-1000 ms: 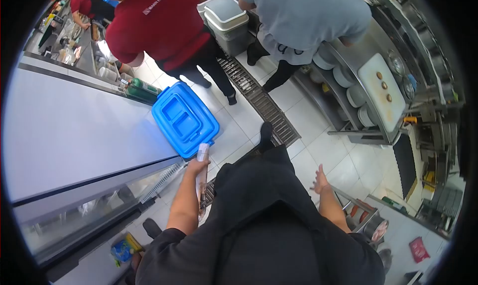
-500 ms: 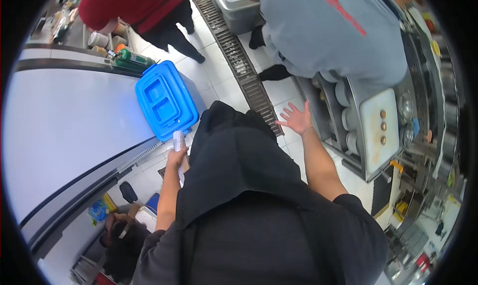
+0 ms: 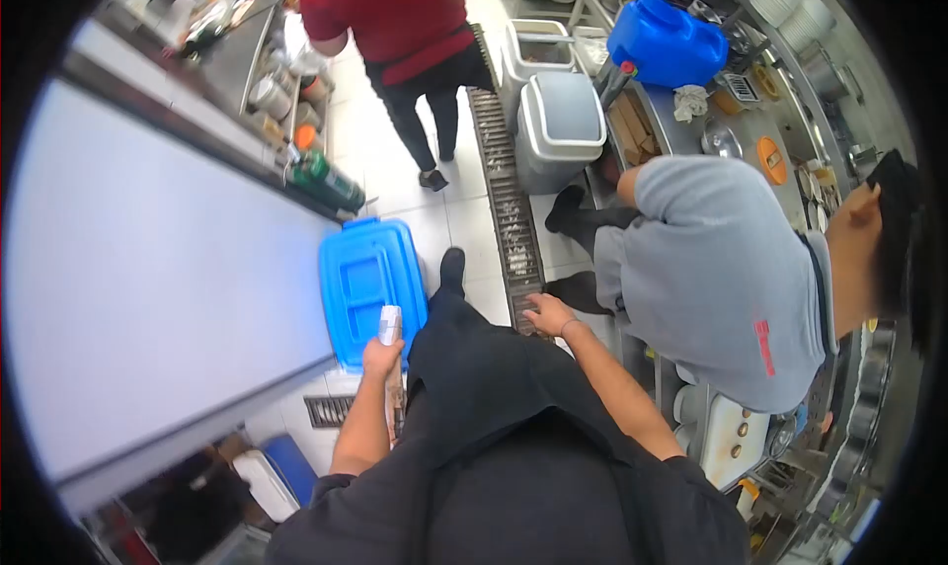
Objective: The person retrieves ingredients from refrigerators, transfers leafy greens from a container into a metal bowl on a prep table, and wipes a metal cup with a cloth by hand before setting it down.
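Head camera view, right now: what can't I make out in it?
All in the head view:
Long item: the left hand covers part of it, and its markings are too small to read.
Blue lid: it hides whatever is underneath.
Person in red: the head is cut off by the top edge.
Red lettering on the grey shirt: too small and blurred.

A black apron [image 3: 528, 481] overlies a dark short-sleeved shirt [image 3: 683, 501], with a thin wristband [image 3: 568, 325].

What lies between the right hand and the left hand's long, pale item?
Between that item and right hand, the head view shows mainly the wearer's black-clothed leg.
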### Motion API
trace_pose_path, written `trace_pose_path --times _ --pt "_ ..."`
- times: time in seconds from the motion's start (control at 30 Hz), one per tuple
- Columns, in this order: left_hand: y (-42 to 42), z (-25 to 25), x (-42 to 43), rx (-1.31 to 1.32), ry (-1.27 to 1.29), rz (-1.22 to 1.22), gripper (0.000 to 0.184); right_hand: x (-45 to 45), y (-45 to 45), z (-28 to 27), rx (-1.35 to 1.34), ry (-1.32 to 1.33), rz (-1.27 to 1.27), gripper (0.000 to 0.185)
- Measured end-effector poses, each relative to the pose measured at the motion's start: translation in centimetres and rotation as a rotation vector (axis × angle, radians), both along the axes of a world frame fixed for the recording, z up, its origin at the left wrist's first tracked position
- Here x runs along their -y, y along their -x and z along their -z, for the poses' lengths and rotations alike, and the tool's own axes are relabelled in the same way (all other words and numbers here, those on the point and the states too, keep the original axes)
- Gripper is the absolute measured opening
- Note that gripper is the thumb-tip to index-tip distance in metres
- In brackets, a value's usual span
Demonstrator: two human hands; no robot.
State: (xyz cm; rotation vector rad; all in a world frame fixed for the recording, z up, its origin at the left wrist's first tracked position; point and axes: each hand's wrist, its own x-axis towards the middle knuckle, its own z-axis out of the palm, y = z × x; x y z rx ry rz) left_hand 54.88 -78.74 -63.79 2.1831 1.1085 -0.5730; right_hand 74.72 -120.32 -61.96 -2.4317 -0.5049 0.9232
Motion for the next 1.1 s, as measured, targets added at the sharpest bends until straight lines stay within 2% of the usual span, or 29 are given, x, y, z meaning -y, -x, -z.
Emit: trace_pose_path --times 0.07,0.13,0.27,0.33,0.37,0.43,0.47,0.53,0.6,0.67,0.73,0.83,0.87,0.9,0.93,1.07,1.1 --pt "-5.1 -0.3 -1.8 0.068 0.003 0.072 0.077 -3.2 -4.8 -1.4 0.019 -0.017 0.037 0.053" --pt "-10.9 0.1 -4.3 0.075 -0.018 0.182 0.074 -6.1 -10.4 -2.8 -0.007 0.084 0.052 0.052" --pt "-20.8 -2.6 -8.7 0.072 0.19 0.315 0.071 -8.5 -18.1 -4.9 -0.088 0.209 0.091 0.053" --pt "-25.3 -3.3 -10.5 0.013 0.272 0.443 0.072 -9.2 -21.7 -5.8 0.042 0.096 0.279 0.052" --pt "-27.8 -3.2 -11.4 -0.01 0.287 0.511 0.072 -9.5 -23.4 -5.3 0.11 0.034 0.361 0.052" --pt "-33.4 -6.9 -11.9 -0.137 0.34 0.658 0.076 -8.7 -26.4 -1.8 0.172 -0.098 0.544 0.052" --pt "-35.5 -7.3 -12.2 -0.093 0.339 0.721 0.082 -8.1 -27.6 -0.9 0.166 -0.123 0.603 0.053" --pt "-40.4 -8.7 -12.3 -0.105 0.251 0.816 0.087 -6.5 -29.7 0.9 0.078 0.013 0.649 0.053" --pt "-45.5 -10.5 -11.5 -0.142 0.212 0.883 0.096 -4.9 -31.6 1.5 -0.107 0.0 0.732 0.058" --pt "-49.9 -11.3 -10.5 -0.104 0.248 0.842 0.096 -4.2 -33.2 1.4 -0.285 -0.091 0.975 0.045" --pt "-53.8 -11.9 -9.4 -0.081 0.269 0.796 0.1 -3.3 -36.2 2.8 -0.503 -0.148 1.061 0.043" --pt "-59.1 -6.5 -9.1 -0.108 0.285 0.669 0.101 -3.6 -42.1 4.5 -0.549 -0.145 1.086 0.044" --pt "-60.5 -6.4 -8.8 -0.128 0.321 0.598 0.102 -4.2 -44.4 4.4 -0.509 -0.179 1.07 0.043" --pt "-60.9 -1.7 -10.4 -0.076 0.342 0.5 0.102 -4.9 -47.1 3.5 -0.463 -0.219 1.058 0.043" --pt "-61.2 -1.3 -11.2 -0.145 0.294 0.437 0.103 -5.8 -49.5 3.1 -0.429 -0.258 1.052 0.043" --pt "-62.2 -1.3 -13.9 -0.289 0.19 0.234 0.105 -9.6 -60.7 1.8 -0.299 -0.258 0.756 0.038" --pt "-62.5 -1.9 -14.4 -0.295 0.188 0.196 0.105 -11.2 -63.8 2.0 -0.172 -0.261 0.652 0.038"
